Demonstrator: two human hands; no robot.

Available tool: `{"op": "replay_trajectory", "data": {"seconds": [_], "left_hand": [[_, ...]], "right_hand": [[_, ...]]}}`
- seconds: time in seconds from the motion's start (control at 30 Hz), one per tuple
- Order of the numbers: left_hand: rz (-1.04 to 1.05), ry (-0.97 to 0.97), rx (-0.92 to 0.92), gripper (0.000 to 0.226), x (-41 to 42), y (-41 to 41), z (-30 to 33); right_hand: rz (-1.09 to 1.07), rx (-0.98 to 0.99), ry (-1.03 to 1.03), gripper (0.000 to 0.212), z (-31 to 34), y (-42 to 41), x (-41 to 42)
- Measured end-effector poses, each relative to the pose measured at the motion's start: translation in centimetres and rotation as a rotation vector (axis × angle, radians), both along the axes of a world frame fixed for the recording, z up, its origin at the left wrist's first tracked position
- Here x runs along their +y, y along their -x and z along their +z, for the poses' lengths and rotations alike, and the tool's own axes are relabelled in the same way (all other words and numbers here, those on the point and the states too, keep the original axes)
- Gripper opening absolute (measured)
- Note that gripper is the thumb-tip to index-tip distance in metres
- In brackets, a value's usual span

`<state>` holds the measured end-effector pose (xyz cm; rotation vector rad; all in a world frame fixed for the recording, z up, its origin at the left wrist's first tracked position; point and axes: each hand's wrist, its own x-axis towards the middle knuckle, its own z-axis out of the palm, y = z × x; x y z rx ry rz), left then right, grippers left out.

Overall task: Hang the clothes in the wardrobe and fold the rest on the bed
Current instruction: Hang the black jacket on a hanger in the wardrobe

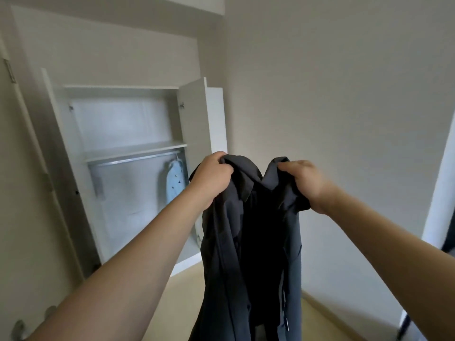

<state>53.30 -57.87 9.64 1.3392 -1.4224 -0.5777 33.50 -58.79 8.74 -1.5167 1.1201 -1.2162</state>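
Count, head view: two hands, a left hand (211, 178) and a right hand (304, 182), each gripping the top of one dark grey garment (248, 242), so one garment is held. One wardrobe (128, 153) with two doors open: a left door (61, 153) and a right door (194, 119). Inside: one shelf (135, 150), with one metal rail (133, 159) just beneath it. One light blue patterned shirt (175, 180) hangs at the rail's right end. Garments total: two. Two round metal knobs (19, 327) at the lower left corner; what they belong to cannot be told.
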Motion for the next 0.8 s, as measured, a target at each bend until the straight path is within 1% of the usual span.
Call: {"op": "replay_trajectory", "data": {"seconds": [0.17, 0.27, 0.37, 0.5, 0.57, 0.63, 0.7, 0.77, 0.8], "left_hand": [[0.037, 0.006, 0.035, 0.028, -3.8, -7.5, -1.2], [0.078, 0.016, 0.031, 0.025, -6.2, -10.5, -2.3], [0.102, -0.009, 0.043, 0.025, -9.1, -13.6, -3.2], [0.128, -0.045, -0.044, 0.018, -12.4, -17.3, -4.1], [0.144, -0.052, -0.106, 0.016, -14.1, -18.7, -3.9], [0.155, -0.058, -0.139, 0.016, -16.0, -19.9, -3.5], [0.156, -0.064, -0.149, 0.018, -17.8, -21.0, -2.9], [0.15, -0.059, -0.151, 0.02, -19.9, -22.4, -2.4], [0.146, -0.056, -0.159, 0.02, -20.7, -23.0, -2.4]], "right_hand": [[-0.014, -0.07, -0.024, 0.026, -0.6, -6.9, -4.7], [-0.018, -0.062, -0.052, 0.02, -1.1, -10.2, -7.7], [0.013, -0.021, -0.053, 0.021, -1.2, -13.3, -11.1], [0.044, 0.026, 0.009, 0.022, -0.9, -16.2, -15.5], [0.054, 0.067, 0.084, 0.022, -0.7, -17.6, -17.6], [0.016, 0.199, 0.239, 0.025, -0.8, -19.3, -19.8], [0.028, 0.257, 0.363, 0.031, -1.4, -21.0, -21.7], [0.154, 0.214, 0.377, 0.048, -1.7, -22.4, -23.7], [0.231, 0.226, 0.361, 0.054, -1.9, -22.9, -24.6]]}}
